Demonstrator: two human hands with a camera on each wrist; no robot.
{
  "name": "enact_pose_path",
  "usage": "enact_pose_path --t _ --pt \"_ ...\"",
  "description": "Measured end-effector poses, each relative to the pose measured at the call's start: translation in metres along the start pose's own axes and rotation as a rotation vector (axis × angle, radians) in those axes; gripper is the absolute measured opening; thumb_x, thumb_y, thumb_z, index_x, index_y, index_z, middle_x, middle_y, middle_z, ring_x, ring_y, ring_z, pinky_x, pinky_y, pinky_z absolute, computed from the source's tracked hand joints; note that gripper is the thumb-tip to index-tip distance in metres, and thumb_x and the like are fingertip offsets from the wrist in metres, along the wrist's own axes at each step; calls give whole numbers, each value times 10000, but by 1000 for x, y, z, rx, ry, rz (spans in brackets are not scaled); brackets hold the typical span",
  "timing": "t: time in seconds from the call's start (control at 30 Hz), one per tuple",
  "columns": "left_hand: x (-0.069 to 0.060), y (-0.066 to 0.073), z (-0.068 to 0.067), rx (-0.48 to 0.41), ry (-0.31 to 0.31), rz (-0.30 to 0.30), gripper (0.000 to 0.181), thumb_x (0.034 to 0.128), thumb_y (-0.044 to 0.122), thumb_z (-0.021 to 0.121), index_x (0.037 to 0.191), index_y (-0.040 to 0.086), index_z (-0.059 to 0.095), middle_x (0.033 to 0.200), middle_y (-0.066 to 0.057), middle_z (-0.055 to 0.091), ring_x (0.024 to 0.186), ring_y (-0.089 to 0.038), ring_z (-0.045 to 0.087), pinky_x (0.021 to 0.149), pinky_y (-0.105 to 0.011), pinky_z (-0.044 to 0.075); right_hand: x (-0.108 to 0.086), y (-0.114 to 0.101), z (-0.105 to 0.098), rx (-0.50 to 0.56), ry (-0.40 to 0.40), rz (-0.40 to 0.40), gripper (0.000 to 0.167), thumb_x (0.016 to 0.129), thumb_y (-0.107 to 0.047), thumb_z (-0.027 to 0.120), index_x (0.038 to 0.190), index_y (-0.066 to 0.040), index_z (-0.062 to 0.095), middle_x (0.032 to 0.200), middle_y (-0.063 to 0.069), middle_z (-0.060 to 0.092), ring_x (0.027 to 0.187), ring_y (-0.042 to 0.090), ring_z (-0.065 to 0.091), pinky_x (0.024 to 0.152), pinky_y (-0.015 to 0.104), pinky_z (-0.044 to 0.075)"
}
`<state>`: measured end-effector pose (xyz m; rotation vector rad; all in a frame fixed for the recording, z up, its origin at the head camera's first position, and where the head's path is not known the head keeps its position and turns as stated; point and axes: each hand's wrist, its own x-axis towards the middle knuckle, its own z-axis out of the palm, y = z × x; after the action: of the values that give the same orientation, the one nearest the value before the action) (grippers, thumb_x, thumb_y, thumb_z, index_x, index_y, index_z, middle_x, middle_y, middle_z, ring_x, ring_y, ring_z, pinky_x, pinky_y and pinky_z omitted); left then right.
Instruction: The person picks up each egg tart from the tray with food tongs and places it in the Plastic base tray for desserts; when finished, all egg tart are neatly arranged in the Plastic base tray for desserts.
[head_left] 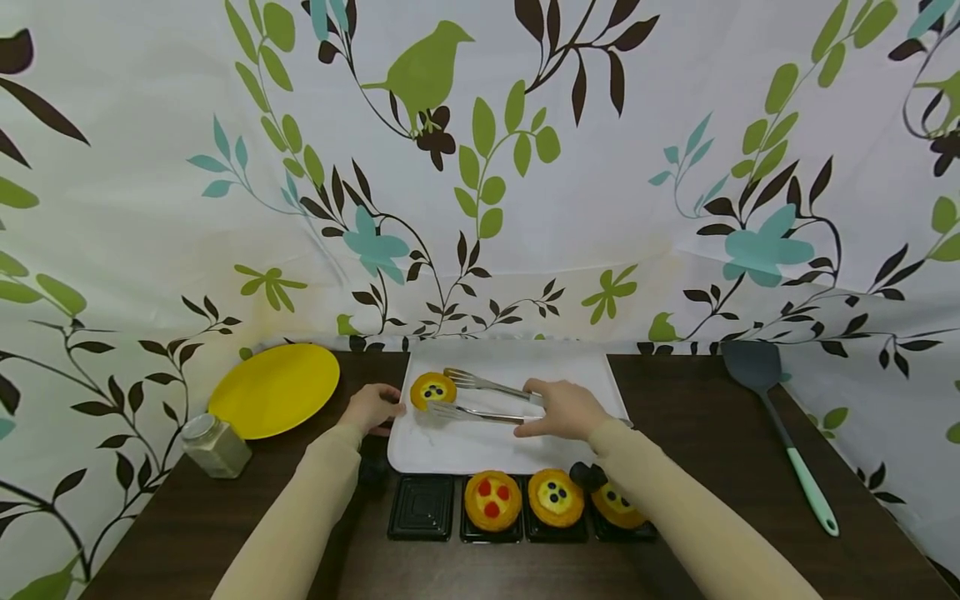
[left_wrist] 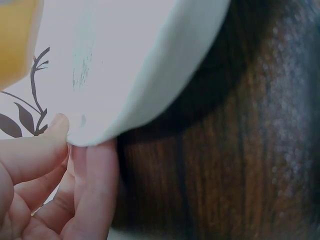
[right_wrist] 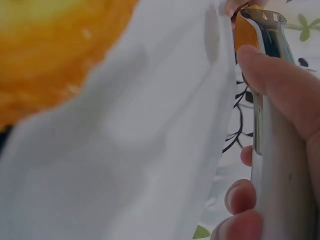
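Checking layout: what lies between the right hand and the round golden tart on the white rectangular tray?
In the head view, silver metal tongs reach from the right hand to the tart, the tray showing between their spread prongs.

Head view softly lit; right wrist: close tart (right_wrist: 55, 55) blurred; left wrist: dark shadow beneath tray (left_wrist: 135, 65).

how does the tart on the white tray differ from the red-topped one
The tray tart has dark round toppings; the red-topped tart has red ones. The tray tart lies on the white tray, between the tips of the tongs; the red-topped tart sits on a black square base, away from the tongs. Both are round, with a golden crust and pale yellow filling.
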<state>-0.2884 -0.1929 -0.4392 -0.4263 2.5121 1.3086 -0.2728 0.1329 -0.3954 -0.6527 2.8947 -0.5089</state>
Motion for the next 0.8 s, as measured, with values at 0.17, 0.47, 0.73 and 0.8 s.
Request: enact_pose_path --t 0.17,0.47,0.73,0.8 --pt "1 -1 1 5 -6 -7 363 894 108 654 1227 1 558 1165 -209 564 992 -298 603 666 -345 594 -16 -1 -1 22 -15 -14 699 701 -507 785 1259 -143 574 1018 74 697 743 154 594 711 374 534" --pt "1 -2 1 -17 -13 -5 364 896 102 648 1230 -7 551 1164 -217 559 984 -305 602 666 -354 596 -41 -3 4 61 -53 -68 661 702 -514 781 1220 -156 584 885 9 671 644 126 496 613 300 465" --pt "-2 -1 0 -2 -7 15 345 906 97 632 1221 -15 550 1216 -230 520 981 -310 597 669 -349 595 -59 -5 8 42 -71 -126 666 710 -583 742 1215 -175 589 647 -95 531 578 89 443 521 257 402" --pt "-2 -1 0 0 -8 19 346 906 98 633 1223 -14 549 1224 -230 517 984 -309 597 674 -347 595 -63 -6 8 42 -68 -139 660 712 -590 737 1210 -181 593 654 -92 537 575 74 428 516 241 386"
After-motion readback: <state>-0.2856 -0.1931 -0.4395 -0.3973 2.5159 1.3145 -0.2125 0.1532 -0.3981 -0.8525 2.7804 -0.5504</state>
